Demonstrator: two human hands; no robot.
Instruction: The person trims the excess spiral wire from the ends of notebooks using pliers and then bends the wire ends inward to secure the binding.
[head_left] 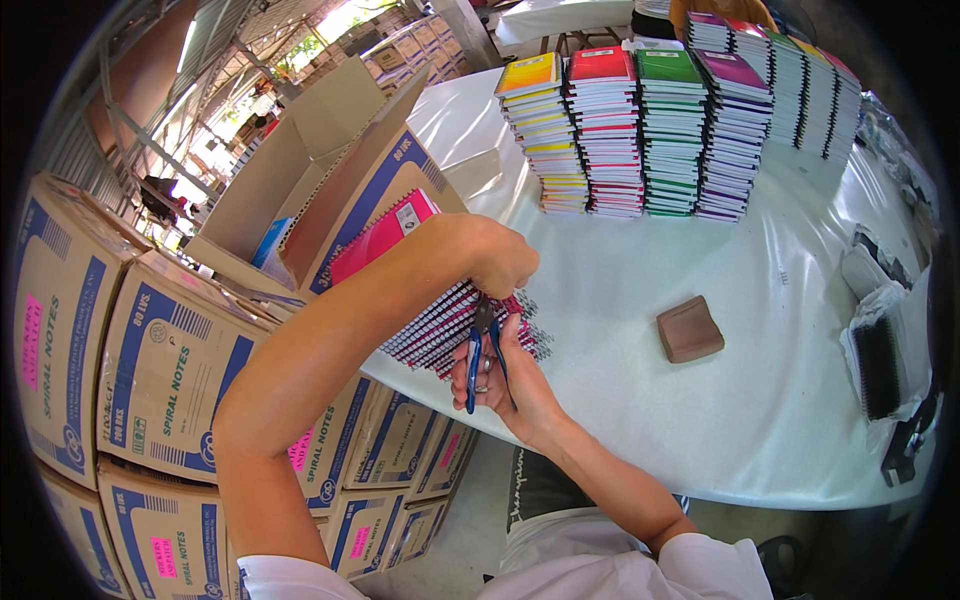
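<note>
My left hand [500, 255] clamps the pink-covered stack of spiral-bound notebooks [440, 310] at the white table's [700, 400] nine o'clock edge. My right hand [505, 380] grips blue-handled pliers [483, 350] at the coils. The stack looks heavy with springy, snag-prone wire, so I'd hold the covers.

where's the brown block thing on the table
In the head view the brown block lies alone on the white table, right of the right hand holding the blue-handled pliers, and below the notebook stacks.
</note>
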